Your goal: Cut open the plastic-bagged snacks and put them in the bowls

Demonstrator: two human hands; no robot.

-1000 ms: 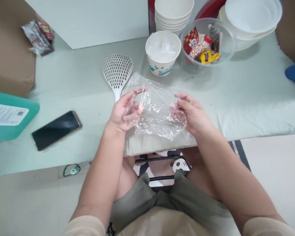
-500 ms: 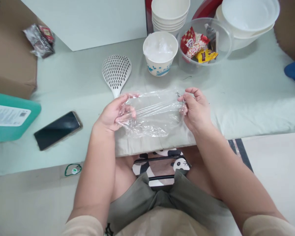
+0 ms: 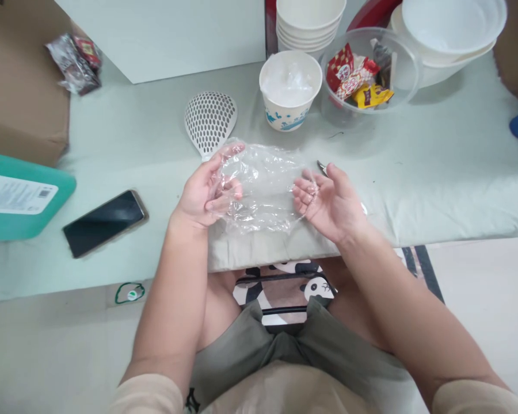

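Note:
A thin, crinkled clear plastic film cover hangs between my two hands above the front of the table. My left hand holds its left side, with the fingers partly inside the film. At its right edge, my right hand is palm up with the thumb apart and the fingers loosely curved. These fingertips overlap the film's edge without gripping it. Just behind the right hand lies a small dark metal object, mostly hidden. A white slotted skimmer lies beyond my left hand, its handle hidden.
A paper cup with crumpled clear plastic inside stands behind the film, near stacked cups. Wrapped snacks fill a clear bowl; white bowls stand behind it. At left are a phone, a green container and a cardboard box.
My right hand has let go of its pinch on the film and turned palm up, fingers opened. The film, stretched taut before, is now slack and rounder. The left hand still holds it.

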